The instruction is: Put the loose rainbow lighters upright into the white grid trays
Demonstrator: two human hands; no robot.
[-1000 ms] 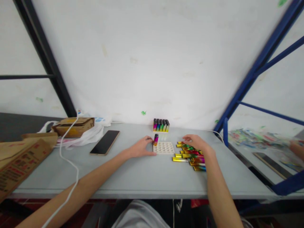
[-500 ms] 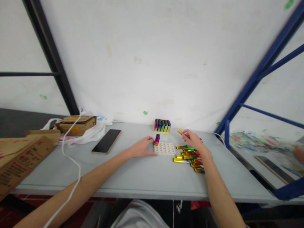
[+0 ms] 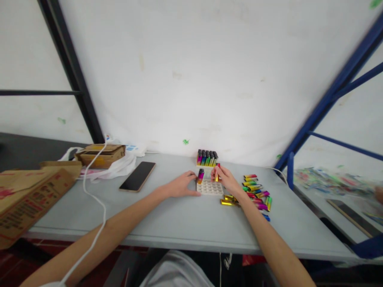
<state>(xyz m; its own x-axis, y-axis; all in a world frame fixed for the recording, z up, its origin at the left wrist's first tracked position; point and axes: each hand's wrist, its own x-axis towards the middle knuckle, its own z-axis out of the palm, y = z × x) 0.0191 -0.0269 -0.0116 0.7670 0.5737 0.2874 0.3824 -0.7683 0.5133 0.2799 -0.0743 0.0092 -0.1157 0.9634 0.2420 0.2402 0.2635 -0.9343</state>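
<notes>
A white tray [image 3: 211, 187] with rows of small holes lies on the table. One purple-and-orange lighter [image 3: 200, 176] stands at its back left corner. My left hand [image 3: 182, 184] rests at the tray's left edge, thumb and fingers apart, fingertips close to that lighter. Over the back right part of the tray, my right hand [image 3: 224, 177] pinches a red-and-gold lighter [image 3: 217, 174], held roughly upright. Whether its lower end touches the tray I cannot tell. Several loose shiny lighters [image 3: 254, 186] lie in a pile to the right, partly hidden by my right forearm.
Behind the tray stands a block of upright lighters [image 3: 207, 158] in rows. A phone [image 3: 138, 176] lies to the left, near a white plastic bag [image 3: 118, 169] and cardboard boxes [image 3: 38, 195]. A white cable [image 3: 95, 199] crosses my left arm. A blue metal frame [image 3: 321, 105] borders the right.
My right hand has moved left from above the pile to over the tray, turning its lighter from slanted to upright. My left hand has stayed at the tray's edge.
</notes>
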